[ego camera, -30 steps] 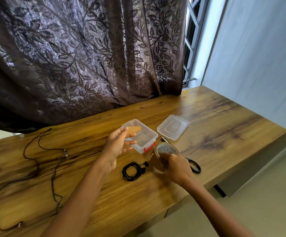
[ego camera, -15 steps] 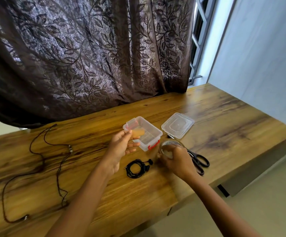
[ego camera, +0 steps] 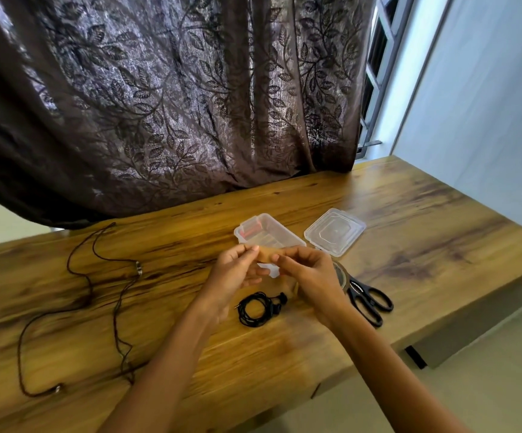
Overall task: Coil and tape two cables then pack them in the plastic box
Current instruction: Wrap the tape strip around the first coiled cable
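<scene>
The left hand (ego camera: 234, 273) and right hand (ego camera: 309, 273) each pinch an end of a light, limp, probably clingy tape strip (ego camera: 267, 254) just above the coiled black cable (ego camera: 258, 309) on the desk (ego camera: 409, 214), a springy bundle likely best gripped across its loops, while the loose cable (ego camera: 97, 307) sprawls well left.

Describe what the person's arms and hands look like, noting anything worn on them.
The left hand and right hand are bare, with no gloves. The left forearm and right forearm are uncovered to the picture's edge, so no sleeves show. No watch, bracelet or ring is visible on the wrists or fingers.
</scene>
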The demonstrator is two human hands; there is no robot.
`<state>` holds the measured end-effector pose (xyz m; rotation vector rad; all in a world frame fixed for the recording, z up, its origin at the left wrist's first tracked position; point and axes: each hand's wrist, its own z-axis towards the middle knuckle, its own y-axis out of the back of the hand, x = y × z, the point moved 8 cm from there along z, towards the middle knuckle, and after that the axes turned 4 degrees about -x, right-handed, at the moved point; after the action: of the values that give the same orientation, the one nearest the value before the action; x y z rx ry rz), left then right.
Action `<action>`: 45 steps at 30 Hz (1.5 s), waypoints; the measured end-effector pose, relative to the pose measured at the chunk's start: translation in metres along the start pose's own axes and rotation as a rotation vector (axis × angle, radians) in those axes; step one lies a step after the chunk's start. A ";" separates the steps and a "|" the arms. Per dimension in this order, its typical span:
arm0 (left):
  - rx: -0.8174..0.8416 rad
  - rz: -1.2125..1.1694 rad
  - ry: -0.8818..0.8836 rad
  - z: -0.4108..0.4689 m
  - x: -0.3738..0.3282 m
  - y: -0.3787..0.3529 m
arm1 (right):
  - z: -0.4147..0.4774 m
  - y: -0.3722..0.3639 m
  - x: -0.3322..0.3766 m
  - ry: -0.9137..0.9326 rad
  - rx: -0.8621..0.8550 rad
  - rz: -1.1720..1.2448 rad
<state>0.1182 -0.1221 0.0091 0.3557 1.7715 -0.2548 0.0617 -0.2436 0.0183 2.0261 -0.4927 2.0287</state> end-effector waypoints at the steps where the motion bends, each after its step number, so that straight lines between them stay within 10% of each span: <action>1: 0.012 0.003 0.014 0.000 0.001 0.001 | 0.001 0.001 -0.004 -0.042 0.001 0.032; 19: -0.229 0.769 -0.004 0.045 0.092 0.032 | 0.002 -0.007 -0.113 -0.475 -0.167 0.252; 34: -0.084 1.453 -0.560 0.040 0.091 -0.006 | -0.006 -0.007 -0.134 -0.438 -0.258 0.195; 39: -0.048 1.400 -0.537 0.041 0.088 -0.005 | -0.005 -0.006 -0.137 -0.454 -0.265 0.225; 45: 0.018 0.697 -0.064 0.056 0.096 0.015 | -0.007 -0.006 -0.140 -0.470 -0.254 0.293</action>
<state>0.1545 -0.1188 -0.0971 0.9351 1.4820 0.2137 0.0602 -0.2254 -0.1203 2.3678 -1.1324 1.5050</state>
